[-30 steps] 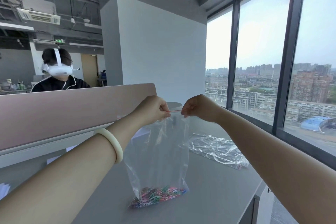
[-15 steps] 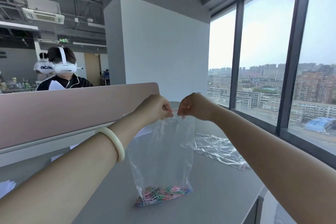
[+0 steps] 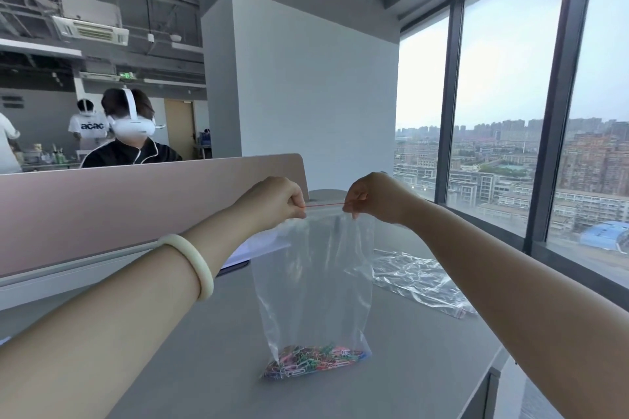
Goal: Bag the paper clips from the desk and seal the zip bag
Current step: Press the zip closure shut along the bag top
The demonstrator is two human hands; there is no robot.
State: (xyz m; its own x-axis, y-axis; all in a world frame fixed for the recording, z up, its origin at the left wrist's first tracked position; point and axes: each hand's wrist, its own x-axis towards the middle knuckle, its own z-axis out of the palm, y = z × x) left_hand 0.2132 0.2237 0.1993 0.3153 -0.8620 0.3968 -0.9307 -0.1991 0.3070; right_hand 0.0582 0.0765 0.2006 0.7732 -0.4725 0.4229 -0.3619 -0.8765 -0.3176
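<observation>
The clear zip bag [image 3: 316, 282] is held upright by its top edge, so that the heap of coloured paper clips [image 3: 313, 359] is kept settled at the bottom, where the bag appears to rest on the grey surface [image 3: 211, 367]. The red zip strip [image 3: 325, 204] is drawn taut and level between the left hand [image 3: 275, 197] and the right hand [image 3: 374, 196], presumably so that the two halves can be lined up and pressed shut. The fingers [image 3: 297, 206] of each hand are curled and clamped on a top corner. The film is seen to be thin, glossy and softly creased, the clips small, wiry and looped. A smooth pale bangle [image 3: 190, 262] is worn on the left wrist, and a crumpled second plastic bag [image 3: 415, 277] is laid flat to the right
</observation>
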